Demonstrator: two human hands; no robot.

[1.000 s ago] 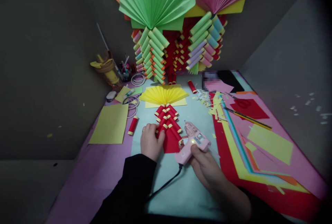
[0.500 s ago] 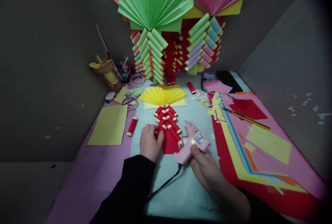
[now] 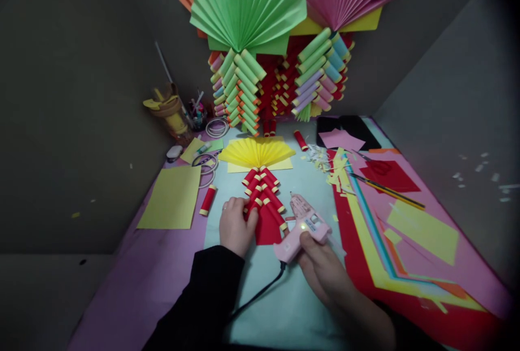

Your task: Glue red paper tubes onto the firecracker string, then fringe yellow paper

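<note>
A yellow pleated paper fan (image 3: pixel 258 153) lies on the light blue sheet, with two slanting rows of red paper rolls (image 3: pixel 273 198) below it on a red paper strip (image 3: pixel 267 227). My left hand (image 3: pixel 236 225) rests at the left row's lower end, thumb and fingers closed round the lowest red roll (image 3: pixel 252 206). In my right hand (image 3: pixel 323 264) is a pink glue gun (image 3: pixel 303 229), its nozzle pointing up and away, right of the rolls. A loose red roll (image 3: pixel 208 200) lies left of my left hand.
Paper fans with hanging rolls (image 3: pixel 247 10) stand at the back. Coloured sheets, a black and yellow pencil (image 3: pixel 390 191) and red scissors (image 3: pixel 377 168) lie right. At left are a yellow sheet (image 3: pixel 170 197), rings of tape (image 3: pixel 207 164) and a pen cup (image 3: pixel 197 115).
The view has tilted slightly, so the scene sits a little lower in the picture. Both hands keep nearly the same pose, the right one still holding the glue gun.
</note>
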